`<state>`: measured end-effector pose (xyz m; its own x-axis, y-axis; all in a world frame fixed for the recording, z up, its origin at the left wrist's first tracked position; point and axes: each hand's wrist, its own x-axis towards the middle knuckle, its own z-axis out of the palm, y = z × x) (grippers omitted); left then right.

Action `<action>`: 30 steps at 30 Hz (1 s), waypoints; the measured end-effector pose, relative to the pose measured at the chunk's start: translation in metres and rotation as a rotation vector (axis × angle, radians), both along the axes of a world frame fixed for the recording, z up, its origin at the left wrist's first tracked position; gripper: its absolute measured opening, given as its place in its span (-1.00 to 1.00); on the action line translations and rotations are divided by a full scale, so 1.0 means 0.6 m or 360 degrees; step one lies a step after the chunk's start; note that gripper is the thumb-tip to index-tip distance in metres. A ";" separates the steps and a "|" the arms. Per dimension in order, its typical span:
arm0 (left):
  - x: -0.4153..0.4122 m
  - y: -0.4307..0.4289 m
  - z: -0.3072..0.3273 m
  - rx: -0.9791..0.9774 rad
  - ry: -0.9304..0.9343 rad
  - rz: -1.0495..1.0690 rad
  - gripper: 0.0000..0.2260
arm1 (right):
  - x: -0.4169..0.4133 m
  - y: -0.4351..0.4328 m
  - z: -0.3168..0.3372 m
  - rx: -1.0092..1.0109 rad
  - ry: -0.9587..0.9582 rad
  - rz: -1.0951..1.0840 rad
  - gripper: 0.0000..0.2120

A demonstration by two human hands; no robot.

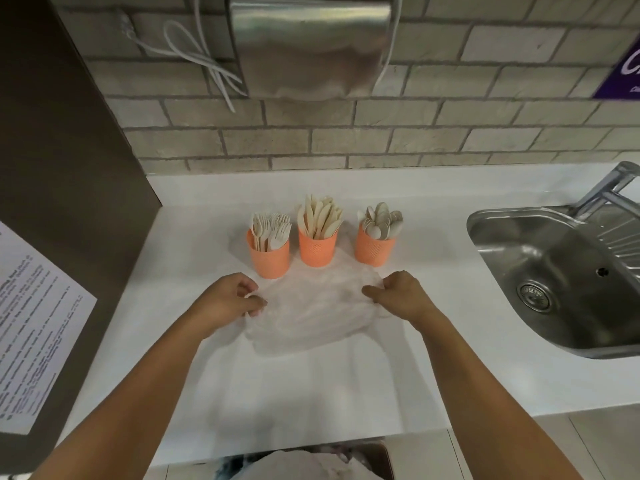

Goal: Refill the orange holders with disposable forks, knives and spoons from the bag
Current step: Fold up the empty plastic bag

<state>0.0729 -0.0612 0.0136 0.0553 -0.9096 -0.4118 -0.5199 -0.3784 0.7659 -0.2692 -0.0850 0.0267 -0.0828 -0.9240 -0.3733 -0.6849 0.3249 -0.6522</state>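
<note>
Pinching opposite edges of the thin, clear bag (311, 313), the person held it stretched out on the white desk (433, 375), its far edge just in front of the three orange holders. The left grip (232, 299) had fingers and thumb curled onto the bag's left edge, and the right grip (405, 296) was clenched on its right edge, probably so that the limp plastic would lie open and flat rather than crumple. Whether any cutlery was left inside could not be told, though the bag looked slack and nearly flat. The holders stood in a row toward the wall, close together but apart, each sorted by kind so that pieces could be dropped in handle-down: the left holder (268, 256) carried forks (270, 226), the middle holder (317, 249) knives (320, 214), and the right holder (373, 249) spoons (381, 220). All three looked well stocked, so the refill seemed close to done. A steel sink (554, 271) sat well apart to the right.
</note>
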 end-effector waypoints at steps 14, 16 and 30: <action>-0.015 -0.009 0.060 -0.0174 -0.0497 0.0181 -0.78 | -0.001 -0.002 0.043 0.0082 -0.0698 -0.0126 -0.66; 0.001 -0.009 0.082 -0.0105 -0.0416 0.0305 -0.68 | -0.018 -0.006 0.045 0.0136 -0.0924 -0.0181 -0.66; 0.011 -0.011 0.213 -0.0537 0.0874 0.0279 -0.63 | 0.005 -0.022 0.159 -0.0742 -0.1328 0.0199 -0.57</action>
<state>0.0797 -0.0675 0.1417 0.0777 -0.9901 -0.1166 0.0267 -0.1148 0.9930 -0.2662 -0.0984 0.1221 0.1521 -0.9785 0.1393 0.0460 -0.1338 -0.9899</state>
